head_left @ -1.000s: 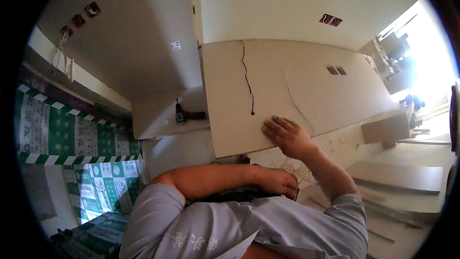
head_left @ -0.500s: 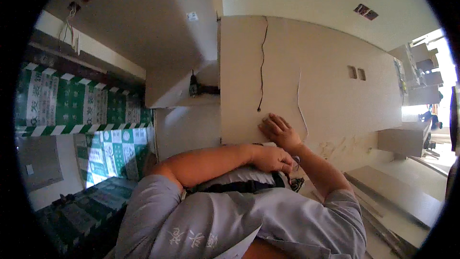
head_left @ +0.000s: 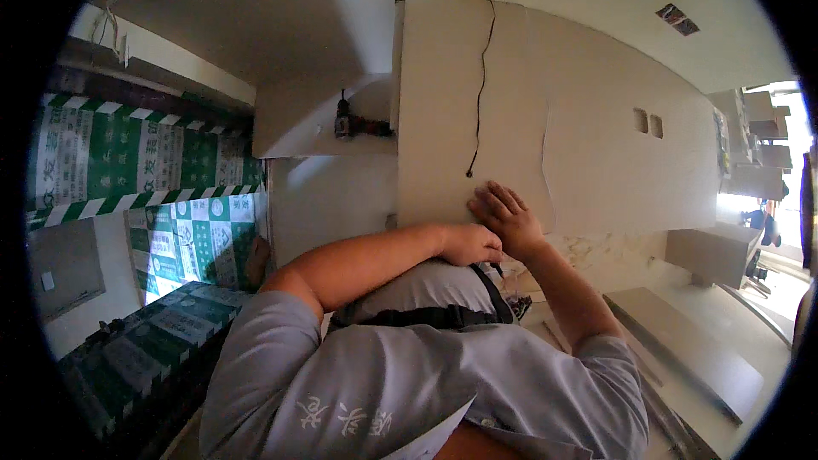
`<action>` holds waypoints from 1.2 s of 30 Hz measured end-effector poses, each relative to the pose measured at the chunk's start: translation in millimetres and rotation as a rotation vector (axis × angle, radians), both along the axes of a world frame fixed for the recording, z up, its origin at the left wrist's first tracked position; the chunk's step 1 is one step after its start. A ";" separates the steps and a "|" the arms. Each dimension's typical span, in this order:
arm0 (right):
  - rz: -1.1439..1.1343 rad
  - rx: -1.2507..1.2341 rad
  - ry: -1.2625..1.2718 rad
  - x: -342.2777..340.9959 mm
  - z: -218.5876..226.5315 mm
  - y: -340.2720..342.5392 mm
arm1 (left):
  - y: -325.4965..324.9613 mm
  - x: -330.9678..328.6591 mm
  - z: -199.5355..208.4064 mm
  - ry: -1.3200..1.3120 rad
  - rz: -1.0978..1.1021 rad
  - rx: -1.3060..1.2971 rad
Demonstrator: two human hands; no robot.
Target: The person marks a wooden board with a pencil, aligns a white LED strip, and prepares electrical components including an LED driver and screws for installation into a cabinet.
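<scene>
My right hand (head_left: 509,216) lies flat on the beige panel (head_left: 588,68), fingers stretched out. Just beyond its fingertips ends a black cable (head_left: 481,94) that runs up the panel. A thin white cable (head_left: 546,153) trails down the panel to the right of that hand. My left hand (head_left: 473,244) is bent across my front, right beside the right wrist, with its fingers curled inward. Whatever it may hold is hidden by the fingers. A black strap (head_left: 494,288) shows just below it, joining the dark waist belt (head_left: 426,317).
A dark power drill (head_left: 349,124) rests on a ledge left of the panel. Green-and-white protective sheeting (head_left: 128,153) covers surfaces at the left. Long boards (head_left: 682,341) lean at lower right, near a box-shaped cabinet (head_left: 711,251). Wall box openings (head_left: 648,123) sit in the panel.
The view has shifted, so the drill and cables sit higher in the picture. My left hand has moved slightly up and left, nearer the right hand, which stays flat on the panel.
</scene>
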State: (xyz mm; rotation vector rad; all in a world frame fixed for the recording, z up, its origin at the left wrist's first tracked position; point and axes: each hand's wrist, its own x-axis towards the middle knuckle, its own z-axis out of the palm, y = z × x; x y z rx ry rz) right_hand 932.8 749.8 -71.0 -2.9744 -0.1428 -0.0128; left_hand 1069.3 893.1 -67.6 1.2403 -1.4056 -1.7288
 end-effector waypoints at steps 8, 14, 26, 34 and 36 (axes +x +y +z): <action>-0.131 0.281 0.077 10.2 41.9 4.5 | 23.3 34.7 -1.8 0.134 0.386 0.162; -0.484 0.781 0.076 14.1 71.6 24.2 | 29.6 64.5 20.9 -0.013 0.709 0.069; -0.727 1.204 0.014 43.0 0.9 -4.8 | 31.4 91.6 -3.3 0.026 0.971 -0.107; -0.999 1.109 -0.279 151.6 26.3 -24.4 | 142.3 203.8 -58.7 -0.116 1.351 -0.035; -1.022 1.255 -0.344 185.2 24.6 -23.4 | 188.3 230.8 -110.0 -0.258 1.223 0.106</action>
